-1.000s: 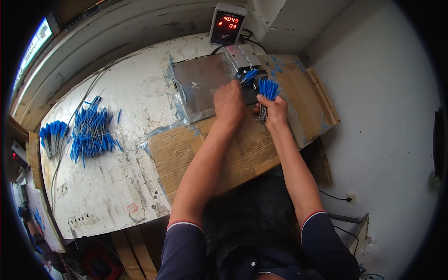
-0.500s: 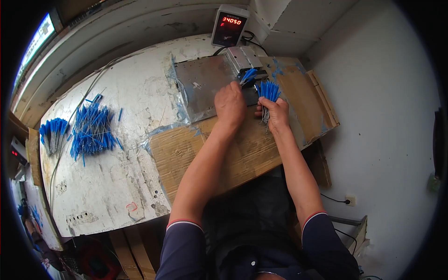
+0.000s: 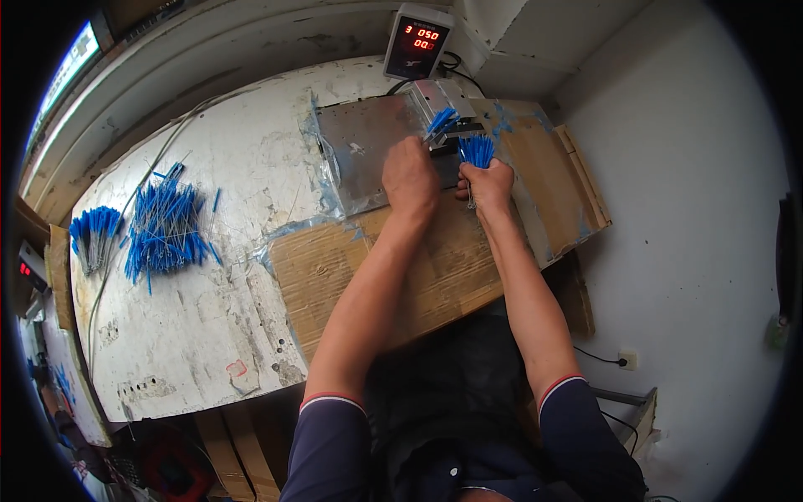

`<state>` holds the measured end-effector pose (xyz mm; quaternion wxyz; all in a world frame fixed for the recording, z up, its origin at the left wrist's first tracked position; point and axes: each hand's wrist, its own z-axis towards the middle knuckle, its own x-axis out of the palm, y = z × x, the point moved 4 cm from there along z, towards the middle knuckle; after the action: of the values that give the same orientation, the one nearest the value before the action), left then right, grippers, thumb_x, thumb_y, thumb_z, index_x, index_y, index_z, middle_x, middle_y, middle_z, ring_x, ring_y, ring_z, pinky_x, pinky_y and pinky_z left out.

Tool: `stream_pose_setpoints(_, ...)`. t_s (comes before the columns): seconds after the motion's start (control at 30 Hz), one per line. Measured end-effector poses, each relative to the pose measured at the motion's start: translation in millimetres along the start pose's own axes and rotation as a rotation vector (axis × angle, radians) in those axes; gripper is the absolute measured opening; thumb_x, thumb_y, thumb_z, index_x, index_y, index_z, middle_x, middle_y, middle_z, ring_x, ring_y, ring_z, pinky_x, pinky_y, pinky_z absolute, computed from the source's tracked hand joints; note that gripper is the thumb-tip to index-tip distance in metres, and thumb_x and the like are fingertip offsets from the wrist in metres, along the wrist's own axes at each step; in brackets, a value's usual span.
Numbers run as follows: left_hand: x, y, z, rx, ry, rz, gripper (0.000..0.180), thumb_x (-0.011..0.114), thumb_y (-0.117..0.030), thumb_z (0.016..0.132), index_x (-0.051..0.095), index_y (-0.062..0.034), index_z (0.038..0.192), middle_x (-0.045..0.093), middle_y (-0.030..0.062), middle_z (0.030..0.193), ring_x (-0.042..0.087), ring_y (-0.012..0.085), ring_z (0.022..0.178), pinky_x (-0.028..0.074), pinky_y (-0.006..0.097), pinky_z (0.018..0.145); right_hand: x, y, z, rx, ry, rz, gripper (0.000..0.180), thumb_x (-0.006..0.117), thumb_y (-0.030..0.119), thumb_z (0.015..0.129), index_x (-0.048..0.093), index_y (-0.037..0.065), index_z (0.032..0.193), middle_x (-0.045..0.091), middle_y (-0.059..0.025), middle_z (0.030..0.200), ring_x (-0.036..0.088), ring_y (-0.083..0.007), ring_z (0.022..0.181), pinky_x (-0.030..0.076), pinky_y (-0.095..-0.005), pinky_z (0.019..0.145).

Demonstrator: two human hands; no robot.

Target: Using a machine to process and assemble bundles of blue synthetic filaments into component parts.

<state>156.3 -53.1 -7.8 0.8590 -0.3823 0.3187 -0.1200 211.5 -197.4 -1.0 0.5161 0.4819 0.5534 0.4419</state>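
Note:
My left hand is closed at the edge of the grey metal plate, gripping a small bunch of thin wires with blue ends. Those ends fan out in front of a metal device with a slot. Close by on the right, my right hand wraps round a thicker bunch of blue-ended wires. Its blue ends point up and away from me, while the bare wire tips poke out below my fingers. My fingertips on the left are partly hidden behind the hand.
A loose pile of blue-ended wires and a smaller bunch lie on the worn white table. Behind the device stands a counter with a red lit display. Cardboard covers the near edge; a white wall rises at right.
The small bunch in my left hand has shifted slightly up and away from me. My right hand has moved a little up with its bunch. The digits on the counter's display have changed.

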Motion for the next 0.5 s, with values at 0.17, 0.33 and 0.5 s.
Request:
stream_pose_setpoints(0.17,-1.8,-0.9,3.1,0.107,-0.108,0.025,0.011,0.062,-0.014,0.092,0.060,-0.0054,0.099,0.066,0.0112,0.099,0.062,0.0310,0.098,0.047,0.043,0.083,2.6,2.7,-1.3,0.024,-0.015,0.012,0.006,0.065,-0.001,0.082,0.060,-0.003,0.080,0.063,-0.0100,0.068,0.060,-0.0164,0.048,0.051,-0.0311,0.040)
stream_pose_setpoints(0.33,-5.3,-5.9,1.3,0.182,-0.187,0.011,0.010,0.061,-0.014,0.092,0.060,-0.0051,0.097,0.068,0.0115,0.098,0.062,0.0309,0.094,0.045,0.043,0.083,-1.0,-1.4,-1.7,0.071,-0.004,0.173,0.008,0.068,-0.001,0.083,0.060,-0.001,0.086,0.064,-0.0104,0.074,0.061,-0.0160,0.053,0.054,-0.0312,0.043)
stream_pose_setpoints(0.5,5.6,-5.1,-4.0,0.143,0.111,0.071,0.010,0.059,-0.016,0.094,0.060,-0.0063,0.092,0.069,0.0127,0.086,0.063,0.0319,0.085,0.046,0.045,0.077,-6.6,-12.5,-3.3,0.091,0.023,0.254,0.011,0.071,0.001,0.083,0.061,0.001,0.088,0.064,-0.0080,0.077,0.062,-0.0160,0.059,0.056,-0.0312,0.045)
